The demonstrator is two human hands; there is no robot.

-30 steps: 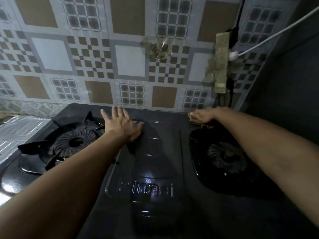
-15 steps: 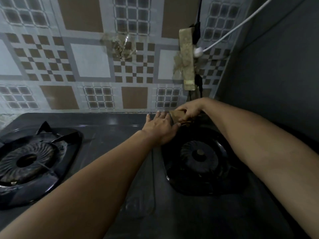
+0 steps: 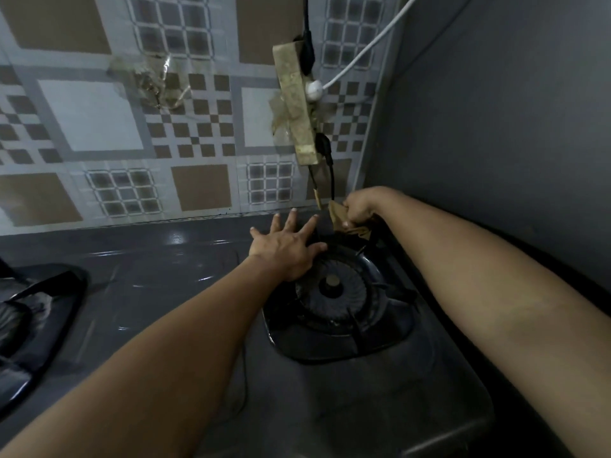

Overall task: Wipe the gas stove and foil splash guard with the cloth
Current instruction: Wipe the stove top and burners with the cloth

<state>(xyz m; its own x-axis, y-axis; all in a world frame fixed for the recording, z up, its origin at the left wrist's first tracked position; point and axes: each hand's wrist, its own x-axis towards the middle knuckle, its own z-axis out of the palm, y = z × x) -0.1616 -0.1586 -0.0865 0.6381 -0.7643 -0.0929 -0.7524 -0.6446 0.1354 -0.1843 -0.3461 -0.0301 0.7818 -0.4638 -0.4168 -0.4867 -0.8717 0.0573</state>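
A crumpled brown cloth [image 3: 344,217] is bunched in the person's right hand [image 3: 360,206], fingers curled tightly around it, at the back right corner of a dark gas stove [image 3: 185,279]. The cloth sits just behind the right burner [image 3: 332,287], close to where the stove top meets the wall. How much of the cloth touches the stove surface cannot be told in the dim light.

The left hand [image 3: 287,247] lies flat, palm down and fingers spread wide, holding nothing, on the stove top at the back left edge of the right burner, its fingertips pointing toward the cloth and stopping just short of it.

The right burner is round and ridged with a small cap in the middle, ringed by a black pan support [image 3: 390,325]. Well to the left of the burner, at the frame edge, part of a second black pan support [image 3: 36,312] shows.

Behind the burner rises a wall of patterned brown, white and grey tiles [image 3: 198,127]. Above the cloth, a grimy power strip [image 3: 296,104] is taped to the tiles, with a white cable [image 3: 367,51] and a black cable [image 3: 330,160] plugged in. A plain grey wall [image 3: 496,127] stands to the right of the burner
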